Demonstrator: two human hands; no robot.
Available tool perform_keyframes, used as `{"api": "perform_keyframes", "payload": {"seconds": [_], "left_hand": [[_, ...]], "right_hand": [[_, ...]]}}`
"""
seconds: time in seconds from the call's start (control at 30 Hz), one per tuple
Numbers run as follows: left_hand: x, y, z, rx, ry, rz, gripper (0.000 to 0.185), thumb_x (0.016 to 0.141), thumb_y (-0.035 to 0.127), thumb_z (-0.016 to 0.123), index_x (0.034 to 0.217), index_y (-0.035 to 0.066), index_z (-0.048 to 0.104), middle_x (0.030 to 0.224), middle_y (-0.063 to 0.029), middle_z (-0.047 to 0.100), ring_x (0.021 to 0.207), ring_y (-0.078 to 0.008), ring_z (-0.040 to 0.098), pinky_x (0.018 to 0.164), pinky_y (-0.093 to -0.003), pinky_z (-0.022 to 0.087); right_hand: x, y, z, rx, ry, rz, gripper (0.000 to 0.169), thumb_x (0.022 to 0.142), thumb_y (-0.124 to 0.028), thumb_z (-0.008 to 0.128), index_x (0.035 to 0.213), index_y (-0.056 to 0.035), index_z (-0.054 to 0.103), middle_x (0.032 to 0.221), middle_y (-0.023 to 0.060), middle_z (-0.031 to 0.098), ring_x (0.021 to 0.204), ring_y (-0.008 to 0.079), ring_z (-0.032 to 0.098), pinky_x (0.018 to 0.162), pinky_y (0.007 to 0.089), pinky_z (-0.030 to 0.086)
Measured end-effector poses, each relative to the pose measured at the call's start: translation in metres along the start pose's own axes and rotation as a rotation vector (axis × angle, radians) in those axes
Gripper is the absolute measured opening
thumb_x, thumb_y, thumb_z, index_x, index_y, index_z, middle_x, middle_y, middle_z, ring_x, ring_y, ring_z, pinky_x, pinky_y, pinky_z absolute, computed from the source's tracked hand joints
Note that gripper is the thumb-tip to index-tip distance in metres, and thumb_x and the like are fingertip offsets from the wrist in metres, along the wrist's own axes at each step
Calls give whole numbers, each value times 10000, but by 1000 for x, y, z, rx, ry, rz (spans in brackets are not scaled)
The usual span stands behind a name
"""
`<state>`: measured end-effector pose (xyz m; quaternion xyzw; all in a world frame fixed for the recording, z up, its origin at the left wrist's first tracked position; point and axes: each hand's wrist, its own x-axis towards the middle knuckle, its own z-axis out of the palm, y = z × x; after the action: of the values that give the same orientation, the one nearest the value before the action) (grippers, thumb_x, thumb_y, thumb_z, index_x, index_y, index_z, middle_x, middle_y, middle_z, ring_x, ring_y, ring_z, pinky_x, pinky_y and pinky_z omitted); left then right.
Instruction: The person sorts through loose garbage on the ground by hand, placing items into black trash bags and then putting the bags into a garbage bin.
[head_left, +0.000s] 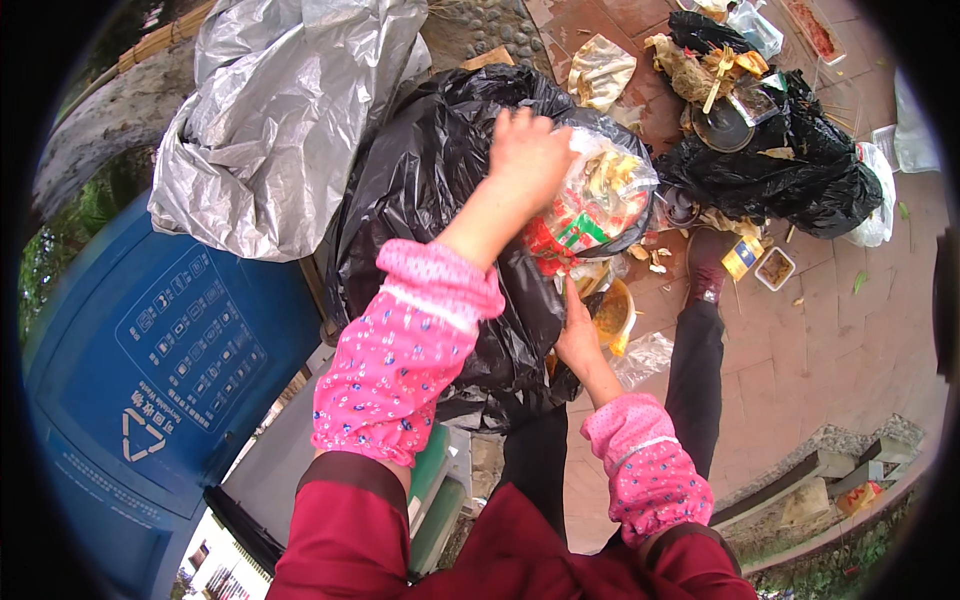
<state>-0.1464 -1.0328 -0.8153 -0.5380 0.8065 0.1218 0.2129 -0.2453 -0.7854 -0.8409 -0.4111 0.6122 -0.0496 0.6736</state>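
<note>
A large black plastic garbage bag (420, 202) lies before me with its mouth turned to the right. My left hand (529, 154) grips the upper part of its mouth with bent fingers. Lower down, my right hand (583, 330) holds the near side of the mouth; some of its fingers are hidden by the plastic. Between my hands a clear plastic bag of food scraps (611, 176) and a red, white and green wrapper (570, 236) show in the opening. Just past my right hand sits a yellowish bowl with food remains (615, 311).
A silver plastic sack (277, 135) stands at upper left, above a blue recycling bin (247, 300). Torn black bag plastic (795, 187), a fork (720, 79) and food scraps litter the brick paving (847, 300). My shoe (707, 266) is beside a small tray (775, 269).
</note>
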Motion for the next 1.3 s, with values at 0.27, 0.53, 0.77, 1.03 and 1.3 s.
{"api": "perform_keyframes", "payload": {"seconds": [0.27, 0.53, 0.77, 1.03, 1.3], "left_hand": [[-70, 201, -203, -1564, 448, 714, 220, 727, 119, 543, 928, 43, 591, 941, -83, 574, 906, -239, 531, 795, -345, 402], [-102, 180, -264, -1901, 419, 636, 189, 712, 161, 563, 864, 51, 584, 839, -84, 558, 809, -268, 536, 721, -367, 427], [-84, 130, -84, -565, -109, 58, 447, 679, 211, 656, 1093, 103, 526, 1060, -84, 552, 1014, -269, 499, 892, -475, 340], [-186, 3, 14, 221, -355, -72, 517, 762, 214, 550, 1264, 255, 436, 1304, -79, 399, 1288, -280, 247, 1047, -556, 46], [-207, -23, 12, -159, 126, 3, 323, 741, 127, 503, 1056, 138, 575, 1097, -102, 514, 1157, -284, 414, 1008, -445, 273]], "right_hand": [[-99, 8, -81, 140, -231, -112, 476, 816, -164, 524, 1276, -90, 425, 1174, 181, 500, 1018, 281, 530, 853, 342, 419], [-65, 23, -90, 301, -80, 242, 444, 837, -196, 555, 1247, -59, 457, 1018, 124, 592, 949, 166, 558, 832, 276, 420], [-14, 5, -123, 570, -20, -13, 270, 855, -250, 505, 1022, -48, 572, 925, 79, 581, 922, 132, 519, 686, 277, 426], [98, -28, -68, 1427, 28, 410, 653, 732, -406, 692, 1226, -88, 409, 1251, 100, 421, 1128, 252, 414, 988, 404, 322], [144, -63, -66, 1327, 85, 688, 226, 790, -221, 576, 986, -110, 551, 917, 52, 589, 769, 191, 536, 581, 335, 405]]}}
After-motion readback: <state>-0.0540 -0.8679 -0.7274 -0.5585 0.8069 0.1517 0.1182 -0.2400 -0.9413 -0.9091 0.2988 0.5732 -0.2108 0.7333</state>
